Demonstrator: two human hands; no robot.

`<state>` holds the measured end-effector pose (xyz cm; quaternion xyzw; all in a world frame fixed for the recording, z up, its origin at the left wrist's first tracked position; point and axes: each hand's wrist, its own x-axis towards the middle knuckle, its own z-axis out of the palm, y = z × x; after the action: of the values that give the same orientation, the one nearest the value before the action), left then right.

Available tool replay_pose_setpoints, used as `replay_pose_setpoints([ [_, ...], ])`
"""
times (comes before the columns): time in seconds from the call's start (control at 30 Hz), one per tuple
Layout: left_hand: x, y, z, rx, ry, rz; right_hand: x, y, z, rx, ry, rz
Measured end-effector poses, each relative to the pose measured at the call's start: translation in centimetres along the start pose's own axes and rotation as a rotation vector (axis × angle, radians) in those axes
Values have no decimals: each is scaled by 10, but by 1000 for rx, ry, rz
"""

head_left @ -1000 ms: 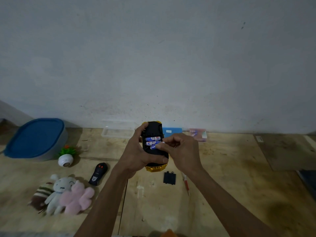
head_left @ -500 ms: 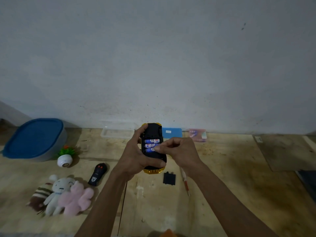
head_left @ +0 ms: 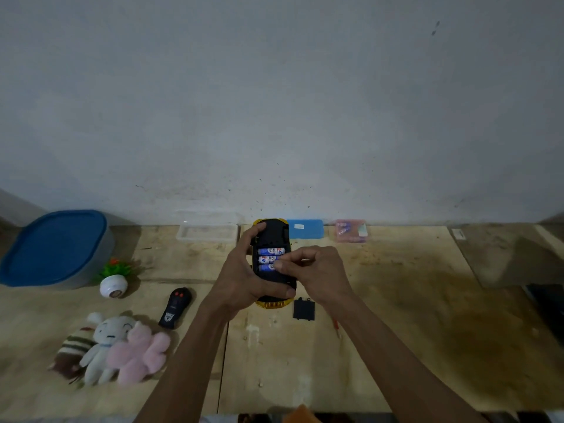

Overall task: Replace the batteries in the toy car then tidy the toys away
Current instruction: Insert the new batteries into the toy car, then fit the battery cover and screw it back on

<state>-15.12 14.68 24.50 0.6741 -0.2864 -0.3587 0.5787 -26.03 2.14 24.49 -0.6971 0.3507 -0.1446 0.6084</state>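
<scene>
Yellow-trimmed and black underneath, the toy car (head_left: 272,239) is held upside down above the wooden desk (head_left: 396,300). The left hand (head_left: 241,279) grips the car body, thumb across its near end and fingers curled over the far left edge. The open battery bay shows 3 blue batteries (head_left: 268,258) lying side by side. The right hand (head_left: 317,274) has its fingers curled, with the fingertips (head_left: 279,265) pressing on the nearest battery. The black battery cover (head_left: 303,309) lies flat on the desk just beside the car's near end. A black remote control (head_left: 175,307) lies to the left, near 3 plush toys (head_left: 116,351). A blue-lidded container (head_left: 55,247) stands at the far left.
</scene>
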Motion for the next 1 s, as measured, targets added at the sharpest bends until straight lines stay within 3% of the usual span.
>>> replay_pose_setpoints([
  [0.07,0,-5,-5,-13,-4,-9,-1,3,1,78,-9,24],
  [0.17,-3,-20,-13,5,-9,-28,3,19,-1,229,127,131],
  [0.33,-10,-56,-21,3,-27,-83,21,98,7,-29,403,278],
  [0.53,-15,-94,-20,-15,-21,-139,23,175,31,-422,259,389],
  [0.7,-9,-114,-15,-29,-32,-185,36,201,48,-535,322,459],
  [1.0,3,-119,-9,-17,-30,-218,54,209,41,-465,306,506],
])
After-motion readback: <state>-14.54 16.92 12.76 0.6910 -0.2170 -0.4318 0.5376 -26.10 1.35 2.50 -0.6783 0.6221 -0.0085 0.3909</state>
